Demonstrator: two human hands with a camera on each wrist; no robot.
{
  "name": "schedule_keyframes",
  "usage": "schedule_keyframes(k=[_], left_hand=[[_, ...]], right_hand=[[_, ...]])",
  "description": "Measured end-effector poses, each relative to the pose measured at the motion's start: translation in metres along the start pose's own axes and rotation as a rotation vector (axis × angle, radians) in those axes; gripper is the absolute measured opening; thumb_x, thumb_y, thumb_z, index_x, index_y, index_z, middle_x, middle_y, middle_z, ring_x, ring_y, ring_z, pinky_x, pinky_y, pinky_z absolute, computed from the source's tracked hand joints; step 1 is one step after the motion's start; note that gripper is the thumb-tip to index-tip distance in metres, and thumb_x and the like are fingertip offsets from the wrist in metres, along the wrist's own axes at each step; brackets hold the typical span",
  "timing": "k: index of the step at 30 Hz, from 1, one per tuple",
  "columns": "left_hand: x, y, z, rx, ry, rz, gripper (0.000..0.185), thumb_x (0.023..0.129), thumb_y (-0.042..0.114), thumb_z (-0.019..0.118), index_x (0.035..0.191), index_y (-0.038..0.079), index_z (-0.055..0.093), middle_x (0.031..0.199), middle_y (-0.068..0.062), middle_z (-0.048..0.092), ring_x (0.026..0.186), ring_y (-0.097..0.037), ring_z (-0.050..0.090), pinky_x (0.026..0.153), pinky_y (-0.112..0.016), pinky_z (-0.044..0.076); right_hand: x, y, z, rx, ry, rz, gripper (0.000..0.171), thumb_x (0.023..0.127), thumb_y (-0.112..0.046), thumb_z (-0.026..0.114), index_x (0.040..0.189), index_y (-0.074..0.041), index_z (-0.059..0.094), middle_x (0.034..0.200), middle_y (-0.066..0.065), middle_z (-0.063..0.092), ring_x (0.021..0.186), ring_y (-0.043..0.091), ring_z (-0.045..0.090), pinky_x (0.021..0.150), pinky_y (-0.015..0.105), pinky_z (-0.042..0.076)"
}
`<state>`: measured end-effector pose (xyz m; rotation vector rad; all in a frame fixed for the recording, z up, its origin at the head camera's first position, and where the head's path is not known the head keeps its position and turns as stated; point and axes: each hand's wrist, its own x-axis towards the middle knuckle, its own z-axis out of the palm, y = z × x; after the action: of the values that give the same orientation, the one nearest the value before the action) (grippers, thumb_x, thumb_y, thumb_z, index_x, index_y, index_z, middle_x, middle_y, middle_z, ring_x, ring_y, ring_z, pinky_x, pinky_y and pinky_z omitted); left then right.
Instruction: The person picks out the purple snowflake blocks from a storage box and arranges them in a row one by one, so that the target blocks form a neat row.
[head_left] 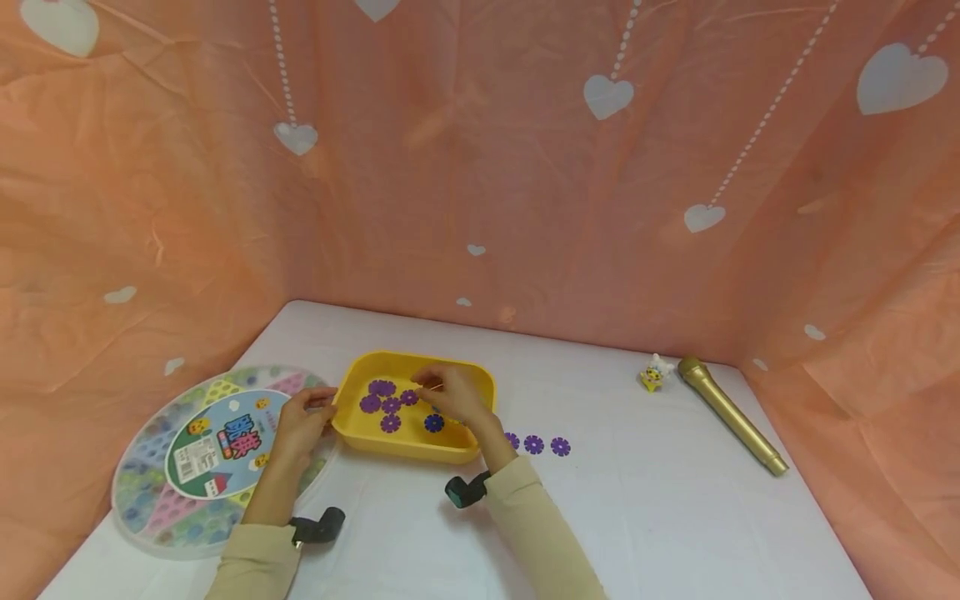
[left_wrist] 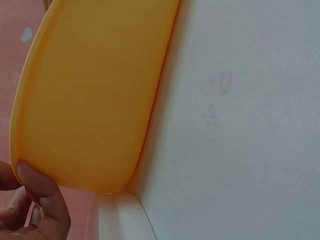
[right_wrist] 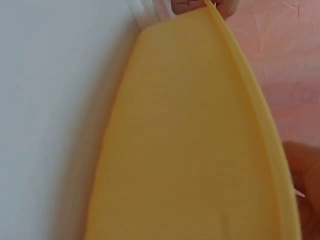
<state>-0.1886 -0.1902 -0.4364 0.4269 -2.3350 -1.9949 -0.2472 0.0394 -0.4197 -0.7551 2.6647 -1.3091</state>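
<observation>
— Head view first: where is the work?
— Near the desk's front-left corner. Yellow tray (head_left: 415, 451) flat on the white desk (head_left: 637, 517), several purple flower discs (head_left: 390, 405) lying inside, three more purple discs (head_left: 534, 444) in a row on the desk just right of the tray.
— And the hands?
— Left hand (head_left: 300, 421) curled onto the tray's left rim, likely bracing it against sliding. Right hand (head_left: 452, 393) reaching over the tray's near wall, fingertips drawn together above the discs as if pinching something small; too tiny to tell whether anything is actually caught.
— Anything else on the desk?
— Round game board (head_left: 206, 454) in a clear cover at the left edge, partly under the left forearm. Gold microphone (head_left: 731, 414) and a small yellow toy figure (head_left: 653, 376) well apart, toward the back-right corner.
— Left wrist view?
— Only the tray's outer wall (left_wrist: 90, 100) filling the left half, bare desk (left_wrist: 240, 125) on the right. Thumb (left_wrist: 42, 192) pressed against the rim's corner, other fingers curled behind: a grip on the tray.
— Right wrist view?
— Again the tray wall (right_wrist: 190, 150) seen from outside, desk (right_wrist: 50, 100) to the left. Far fingertips (right_wrist: 192, 6) of the other hand peeking over the rim at the top; a blurred edge of the right hand (right_wrist: 305, 180) at lower right. No view of the discs here, so no telling whether that pinch holds one.
</observation>
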Motion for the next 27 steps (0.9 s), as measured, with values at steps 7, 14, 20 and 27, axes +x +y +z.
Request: schedule_keyframes(k=[7,14,20,27], left_hand=[[0.002,-0.001,-0.001,-0.016,-0.02,-0.019,0.039,0.092,-0.001,0.046,0.13,-0.007,0.043,0.107,-0.014,0.046,0.077,-0.015,0.052,0.062,-0.021,0.049],[0.003,-0.002,-0.002,-0.014,-0.021,-0.015,0.038,0.093,0.0,0.045,0.131,-0.006,0.042,0.108,-0.013,0.044,0.077,-0.015,0.051,0.062,-0.021,0.048],[0.001,-0.003,-0.001,-0.025,-0.015,-0.007,0.038,0.093,0.0,0.046,0.13,-0.006,0.042,0.108,-0.013,0.045,0.076,-0.015,0.051,0.061,-0.021,0.048],[0.001,-0.004,-0.001,-0.051,-0.016,0.007,0.037,0.092,-0.002,0.047,0.129,-0.007,0.044,0.102,-0.01,0.046,0.073,-0.012,0.051,0.061,-0.021,0.049]], right_hand=[[0.011,0.008,0.02,-0.023,0.038,-0.014,0.022,0.089,0.002,0.056,0.11,0.001,0.064,0.109,0.014,0.064,0.097,0.025,0.061,0.084,0.029,0.05],[0.012,0.013,0.032,-0.187,0.019,0.012,0.026,0.088,-0.007,0.06,0.114,-0.003,0.063,0.114,0.01,0.061,0.104,0.022,0.056,0.092,0.03,0.046],[0.011,0.014,0.039,-0.401,-0.135,-0.012,0.039,0.092,-0.01,0.054,0.13,-0.008,0.052,0.13,0.008,0.047,0.122,0.022,0.041,0.105,0.032,0.033],[0.011,0.016,0.041,-0.52,-0.139,-0.067,0.03,0.09,-0.012,0.061,0.12,-0.008,0.061,0.117,0.006,0.053,0.109,0.02,0.046,0.099,0.028,0.038]])
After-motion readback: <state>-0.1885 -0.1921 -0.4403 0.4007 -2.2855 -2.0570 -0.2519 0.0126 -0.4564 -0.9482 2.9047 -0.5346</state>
